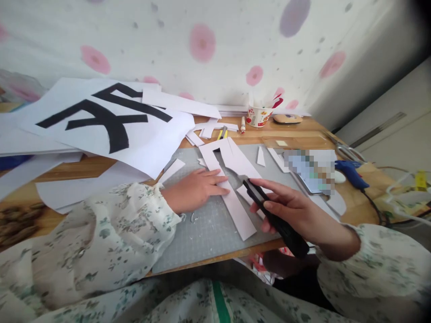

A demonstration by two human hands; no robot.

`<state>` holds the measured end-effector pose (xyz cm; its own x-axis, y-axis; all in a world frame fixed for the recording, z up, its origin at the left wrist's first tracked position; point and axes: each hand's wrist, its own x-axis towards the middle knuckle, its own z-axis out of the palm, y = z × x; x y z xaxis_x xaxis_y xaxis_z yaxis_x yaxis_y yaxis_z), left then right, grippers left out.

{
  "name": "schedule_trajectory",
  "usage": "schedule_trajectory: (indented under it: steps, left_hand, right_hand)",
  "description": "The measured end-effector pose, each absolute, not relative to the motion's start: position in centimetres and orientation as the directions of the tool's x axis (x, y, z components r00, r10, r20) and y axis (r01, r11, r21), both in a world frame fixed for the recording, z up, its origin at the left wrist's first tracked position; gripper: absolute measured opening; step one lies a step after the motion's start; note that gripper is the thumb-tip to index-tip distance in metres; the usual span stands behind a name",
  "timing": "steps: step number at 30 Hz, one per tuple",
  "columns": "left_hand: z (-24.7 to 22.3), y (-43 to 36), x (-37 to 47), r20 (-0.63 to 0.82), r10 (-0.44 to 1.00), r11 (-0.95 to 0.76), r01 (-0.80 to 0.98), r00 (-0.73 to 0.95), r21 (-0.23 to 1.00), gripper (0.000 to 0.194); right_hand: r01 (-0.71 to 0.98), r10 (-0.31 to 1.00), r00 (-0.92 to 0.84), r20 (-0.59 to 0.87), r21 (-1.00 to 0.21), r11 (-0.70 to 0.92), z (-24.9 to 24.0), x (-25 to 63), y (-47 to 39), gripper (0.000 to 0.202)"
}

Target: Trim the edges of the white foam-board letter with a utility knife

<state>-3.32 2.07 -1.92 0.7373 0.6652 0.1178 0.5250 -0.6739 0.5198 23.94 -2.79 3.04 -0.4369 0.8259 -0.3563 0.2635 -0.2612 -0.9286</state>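
My left hand (198, 188) lies with fingers stretched out, its fingertips on a white board piece (237, 213). That piece is a long strip with an angled top and rests on a grey cutting mat (198, 237). In my right hand (292, 208) is a black utility knife (269, 211), with its blade pointing up and left toward the white board. Beneath and around the knife lie further white pieces, partly hidden by the hand. A small white triangle (261, 157) sits farther back on the mat.
A sheet with black character strokes (101, 119) covers the back left. A paper cup (257, 115) holding sticks stands at the back. A yellow cutter (222, 133) lies near it. On the right are a phone (313, 177), a blue glue gun (352, 174) and scissors (348, 150).
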Motion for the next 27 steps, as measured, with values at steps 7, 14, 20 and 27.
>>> schedule_trajectory:
  steps: [7,14,20,27]
  left_hand:
    - [-2.1,2.4,-3.5,0.078,0.652,-0.681,0.538,0.754,0.496,0.061]
    - [-2.6,2.6,-3.7,0.091,0.66,-0.645,0.501,0.746,0.577,0.064]
    - [-2.4,2.4,-3.7,0.145,0.698,-0.578,0.432,0.701,0.693,0.056]
    - [-2.6,2.4,-3.6,0.145,0.73,-0.535,0.427,0.668,0.729,0.054]
  right_hand:
    - [-0.033,0.858,-0.28,-0.432,-0.888,-0.458,2.6,23.7,-3.1,0.038]
    - [-0.161,0.957,-0.156,-0.246,-0.949,-0.271,0.0,22.5,-5.2,0.032]
    - [-0.163,0.992,-0.116,-0.044,-0.985,-0.063,-0.4,20.6,-5.5,0.044]
    - [0.356,0.984,-0.179,-0.014,-0.933,0.051,0.8,21.4,-5.9,0.028]
